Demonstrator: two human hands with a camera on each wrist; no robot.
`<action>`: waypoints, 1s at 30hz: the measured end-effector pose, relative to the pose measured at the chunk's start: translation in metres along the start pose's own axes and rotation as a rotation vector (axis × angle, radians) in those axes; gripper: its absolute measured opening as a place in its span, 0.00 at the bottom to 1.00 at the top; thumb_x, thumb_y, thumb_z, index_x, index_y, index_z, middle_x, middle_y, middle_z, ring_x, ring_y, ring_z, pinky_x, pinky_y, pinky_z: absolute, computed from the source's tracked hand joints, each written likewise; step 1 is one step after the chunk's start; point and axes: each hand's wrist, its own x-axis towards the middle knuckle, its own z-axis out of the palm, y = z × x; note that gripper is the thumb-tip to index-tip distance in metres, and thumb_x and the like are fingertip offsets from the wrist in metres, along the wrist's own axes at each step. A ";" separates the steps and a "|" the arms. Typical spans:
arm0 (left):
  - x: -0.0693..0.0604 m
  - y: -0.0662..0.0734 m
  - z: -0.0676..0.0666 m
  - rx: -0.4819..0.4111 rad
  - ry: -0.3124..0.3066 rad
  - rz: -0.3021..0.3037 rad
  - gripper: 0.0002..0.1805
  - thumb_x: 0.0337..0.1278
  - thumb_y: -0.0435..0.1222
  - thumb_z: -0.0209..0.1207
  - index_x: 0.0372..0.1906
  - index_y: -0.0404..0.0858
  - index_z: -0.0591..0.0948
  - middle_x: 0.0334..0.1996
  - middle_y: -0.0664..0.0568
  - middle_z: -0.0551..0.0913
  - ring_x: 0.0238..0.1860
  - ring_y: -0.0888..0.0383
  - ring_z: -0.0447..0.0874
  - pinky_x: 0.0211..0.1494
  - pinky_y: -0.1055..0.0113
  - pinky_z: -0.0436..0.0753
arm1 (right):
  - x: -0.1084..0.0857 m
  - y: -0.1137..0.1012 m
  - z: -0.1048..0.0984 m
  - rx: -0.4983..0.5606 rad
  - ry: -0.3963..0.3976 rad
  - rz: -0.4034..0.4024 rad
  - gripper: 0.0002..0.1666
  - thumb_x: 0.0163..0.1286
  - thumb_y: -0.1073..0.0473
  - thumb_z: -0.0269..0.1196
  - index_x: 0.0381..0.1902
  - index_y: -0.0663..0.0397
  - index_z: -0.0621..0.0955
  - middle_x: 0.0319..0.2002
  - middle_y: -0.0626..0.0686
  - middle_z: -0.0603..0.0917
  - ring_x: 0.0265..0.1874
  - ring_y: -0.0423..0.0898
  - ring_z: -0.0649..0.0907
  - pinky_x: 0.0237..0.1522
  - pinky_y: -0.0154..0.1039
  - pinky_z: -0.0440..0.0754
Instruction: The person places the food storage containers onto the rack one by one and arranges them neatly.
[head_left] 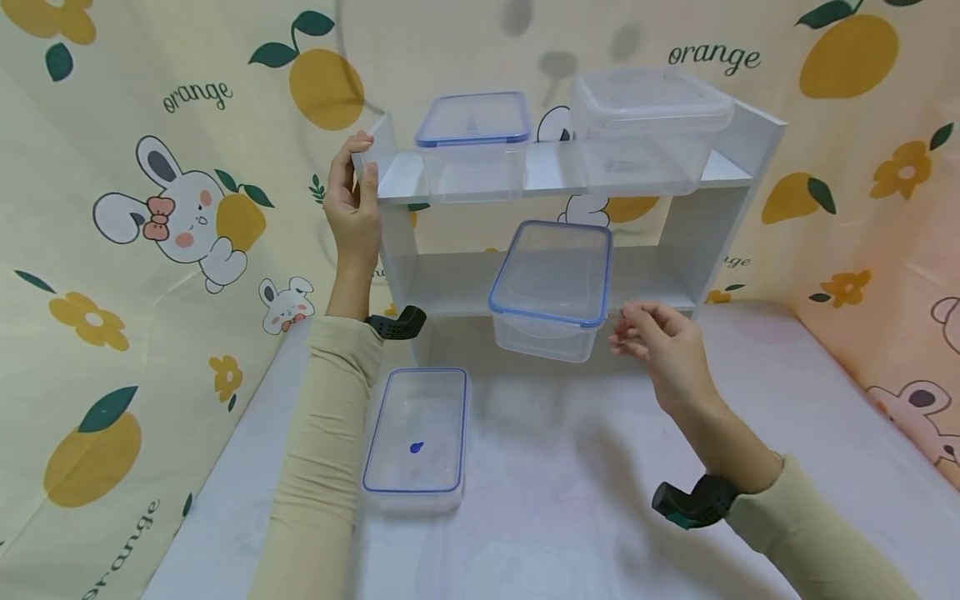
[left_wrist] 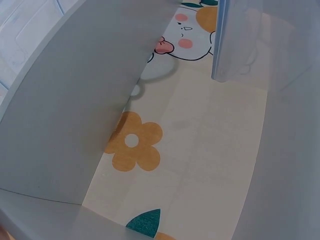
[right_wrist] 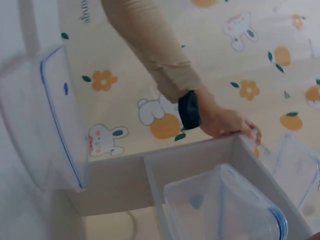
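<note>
A white shelf unit (head_left: 675,217) stands at the back. My left hand (head_left: 354,208) grips its upper left side panel, fingers behind and thumb in front; the right wrist view shows this hand (right_wrist: 225,120) at the panel's edge. A clear container with a blue-rimmed lid (head_left: 551,275) sits askew on the lower shelf, jutting past the front edge. Beside its right front corner is my right hand (head_left: 667,358), fingers loosely bent and holding nothing. The right wrist view shows the container (right_wrist: 240,205) inside the compartment.
On the upper shelf are a blue-rimmed container (head_left: 474,146) and a larger clear-lidded one (head_left: 648,129), both overhanging the front. Another blue-rimmed container (head_left: 416,433) rests on the white table at front left. Patterned cloth (head_left: 187,333) hangs behind and at the sides.
</note>
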 end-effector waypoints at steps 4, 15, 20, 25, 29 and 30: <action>-0.004 0.013 0.002 0.007 -0.002 -0.005 0.12 0.67 0.26 0.47 0.50 0.25 0.73 0.60 0.33 0.73 0.70 0.57 0.69 0.77 0.61 0.67 | -0.010 0.006 0.008 -0.066 0.042 -0.240 0.05 0.69 0.66 0.57 0.34 0.54 0.79 0.25 0.43 0.83 0.24 0.36 0.84 0.30 0.27 0.85; -0.006 0.021 0.003 0.023 0.000 -0.004 0.12 0.67 0.26 0.47 0.50 0.24 0.73 0.60 0.34 0.74 0.70 0.57 0.69 0.76 0.65 0.67 | -0.023 0.021 0.028 -0.462 0.132 -0.774 0.08 0.62 0.75 0.58 0.39 0.76 0.78 0.34 0.47 0.84 0.36 0.28 0.81 0.43 0.18 0.79; -0.005 0.017 0.002 0.010 0.001 -0.004 0.11 0.67 0.26 0.47 0.49 0.30 0.75 0.60 0.36 0.74 0.70 0.58 0.69 0.75 0.67 0.68 | -0.020 0.035 0.040 -0.579 0.130 -1.106 0.15 0.66 0.61 0.58 0.37 0.74 0.80 0.34 0.65 0.82 0.39 0.45 0.81 0.54 0.20 0.76; -0.005 0.015 0.002 -0.005 -0.005 -0.005 0.11 0.67 0.26 0.47 0.49 0.33 0.76 0.59 0.37 0.75 0.70 0.58 0.69 0.76 0.63 0.66 | -0.017 0.046 0.051 -0.683 0.063 -1.285 0.18 0.69 0.59 0.56 0.39 0.74 0.80 0.39 0.66 0.82 0.41 0.59 0.79 0.60 0.26 0.74; -0.006 0.018 0.003 -0.005 -0.005 -0.003 0.10 0.67 0.26 0.47 0.49 0.31 0.76 0.59 0.36 0.75 0.70 0.57 0.69 0.77 0.57 0.65 | -0.016 0.050 0.058 -0.790 0.051 -1.360 0.17 0.68 0.60 0.55 0.40 0.74 0.80 0.41 0.66 0.83 0.44 0.60 0.81 0.63 0.36 0.75; -0.006 0.018 0.003 -0.005 -0.004 -0.002 0.10 0.67 0.26 0.47 0.49 0.31 0.75 0.59 0.36 0.75 0.70 0.57 0.69 0.77 0.56 0.65 | -0.016 0.050 0.060 -0.827 0.056 -1.374 0.18 0.68 0.60 0.55 0.41 0.74 0.81 0.42 0.66 0.84 0.45 0.61 0.81 0.64 0.39 0.75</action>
